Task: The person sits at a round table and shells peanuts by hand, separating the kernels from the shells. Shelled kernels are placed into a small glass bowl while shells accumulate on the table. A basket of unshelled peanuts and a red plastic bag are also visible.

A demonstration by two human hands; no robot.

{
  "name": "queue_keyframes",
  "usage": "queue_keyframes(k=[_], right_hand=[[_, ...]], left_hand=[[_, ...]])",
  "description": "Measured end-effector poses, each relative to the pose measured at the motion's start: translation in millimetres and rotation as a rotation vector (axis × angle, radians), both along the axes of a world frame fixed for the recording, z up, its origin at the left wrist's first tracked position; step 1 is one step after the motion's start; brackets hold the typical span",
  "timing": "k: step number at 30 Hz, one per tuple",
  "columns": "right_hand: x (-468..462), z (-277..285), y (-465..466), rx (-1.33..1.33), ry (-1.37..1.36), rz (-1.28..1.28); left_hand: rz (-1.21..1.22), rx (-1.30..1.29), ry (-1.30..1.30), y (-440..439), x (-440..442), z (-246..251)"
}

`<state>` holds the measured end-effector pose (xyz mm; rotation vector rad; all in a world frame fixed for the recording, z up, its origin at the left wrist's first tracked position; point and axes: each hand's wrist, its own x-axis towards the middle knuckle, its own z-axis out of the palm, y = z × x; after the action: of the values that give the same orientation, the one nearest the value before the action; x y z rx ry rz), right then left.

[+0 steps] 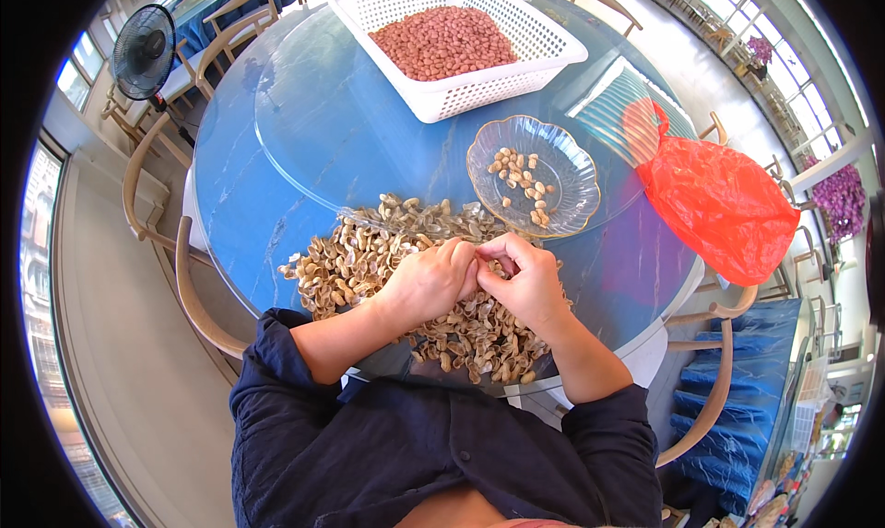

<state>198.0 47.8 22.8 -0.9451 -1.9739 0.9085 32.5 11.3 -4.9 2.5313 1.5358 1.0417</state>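
My left hand (430, 279) and my right hand (523, 279) meet at the fingertips above a heap of peanut shells (359, 251). The left fingers are curled closed, and whatever lies inside them is hidden. Thumb and forefinger of the right hand pinch together against the left fingers; no object shows clearly between them. Just beyond the right hand, a clear scalloped glass bowl with a gold rim (588, 210) holds several unshelled peanuts (515, 172). Farther back stands a white perforated plastic basket (449, 103) containing many shelled reddish peanut kernels (446, 44).
A red plastic bag (726, 203) rests at the right edge of the round blue marbled table (235, 182), beside a striped clear bag (615, 113). A raised glass disc covers the table's middle. Wooden chairs (187, 286) surround it; a black fan (144, 51) stands back left.
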Motion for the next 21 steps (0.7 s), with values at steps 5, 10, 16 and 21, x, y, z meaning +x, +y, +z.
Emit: queue_keyframes(k=[5,10,16,21], right_hand=[[1,-2,2,-0.037,0.023,0.018],[3,-17,8,-0.182,0.093,0.025],[5,-20,12,-0.386,0.166,0.125],[7,-12,13,-0.583,0.241,0.224]], left_hand=[[0.01,-0.115,-0.109,-3,1,1],[0.037,-0.135,-0.111,-6,2,7],[0.044,-0.077,-0.067,-7,0,8],[0.019,0.07,0.006,-6,1,11]])
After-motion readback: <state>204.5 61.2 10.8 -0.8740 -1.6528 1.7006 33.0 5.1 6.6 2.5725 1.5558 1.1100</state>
